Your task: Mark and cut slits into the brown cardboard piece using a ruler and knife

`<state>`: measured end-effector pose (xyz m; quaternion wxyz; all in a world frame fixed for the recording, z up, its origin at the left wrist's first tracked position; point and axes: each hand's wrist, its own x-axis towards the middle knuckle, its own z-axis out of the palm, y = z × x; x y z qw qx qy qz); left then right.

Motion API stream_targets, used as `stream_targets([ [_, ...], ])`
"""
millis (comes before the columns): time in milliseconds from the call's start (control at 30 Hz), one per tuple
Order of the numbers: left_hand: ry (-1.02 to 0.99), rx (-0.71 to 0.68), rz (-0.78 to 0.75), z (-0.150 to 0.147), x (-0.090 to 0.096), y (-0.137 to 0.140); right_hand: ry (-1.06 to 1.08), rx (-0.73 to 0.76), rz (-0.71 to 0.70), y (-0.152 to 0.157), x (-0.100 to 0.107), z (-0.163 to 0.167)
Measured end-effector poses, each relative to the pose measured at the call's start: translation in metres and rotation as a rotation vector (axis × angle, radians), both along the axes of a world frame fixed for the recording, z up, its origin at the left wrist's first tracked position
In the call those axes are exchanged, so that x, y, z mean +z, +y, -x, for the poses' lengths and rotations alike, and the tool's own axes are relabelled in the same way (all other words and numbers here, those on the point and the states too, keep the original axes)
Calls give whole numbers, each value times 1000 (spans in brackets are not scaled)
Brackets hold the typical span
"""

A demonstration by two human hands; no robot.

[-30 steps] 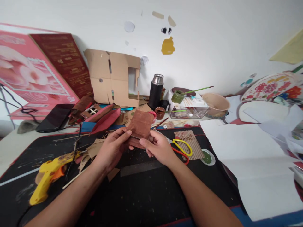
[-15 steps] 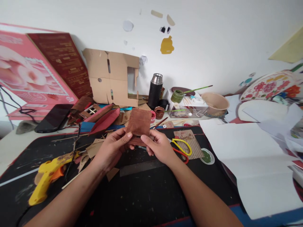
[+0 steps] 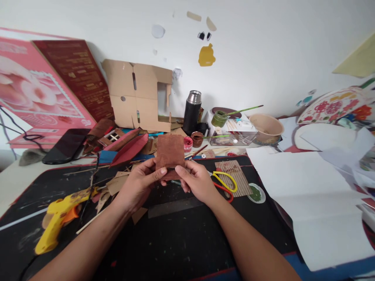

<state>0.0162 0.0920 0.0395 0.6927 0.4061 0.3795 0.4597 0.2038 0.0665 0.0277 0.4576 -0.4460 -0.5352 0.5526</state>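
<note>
Between both hands, above the black mat (image 3: 181, 246), is a brown-painted cardboard piece (image 3: 170, 151), its larger panel standing up and a narrower strip below. My left hand (image 3: 142, 179) grips the lower left side, thumb laid along the joint of the two parts. On the right side my right hand (image 3: 195, 176) pinches the same piece, its thumb almost meeting the left one. The fingers behind the cardboard are mostly hidden. Just right of my right hand lie scissors (image 3: 227, 181) with yellow and red-orange handles, next to a corrugated cardboard piece (image 3: 237, 171).
A yellow glue gun (image 3: 60, 212) lies at left by cardboard scraps (image 3: 117, 183) and twigs. Behind stand a black thermos (image 3: 192, 113), paint jars (image 3: 197, 138) and a beige bowl (image 3: 266, 127). At right are a dish of green paint (image 3: 257, 193) and white paper (image 3: 316, 195).
The brown cardboard piece has turned slightly and shifted a little left in my hands, uncovering more of the pink paint jar behind. My grip stays nearly the same.
</note>
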Motion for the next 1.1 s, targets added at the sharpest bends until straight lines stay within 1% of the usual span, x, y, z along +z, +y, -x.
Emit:
stream_targets([
  [300, -2, -6, 11, -3, -2, -1, 20, -16, 15, 1, -1, 1],
  [600, 13, -11, -36, -3, -7, -3, 43, -11, -1, 1, -2, 0],
  [900, 31, 8, -95, 1, 1, -1, 34, -15, -9, 0, -2, 0],
  [1100, 44, 10, -98, 0, -2, -1, 14, -8, 0, 1, -2, 0],
])
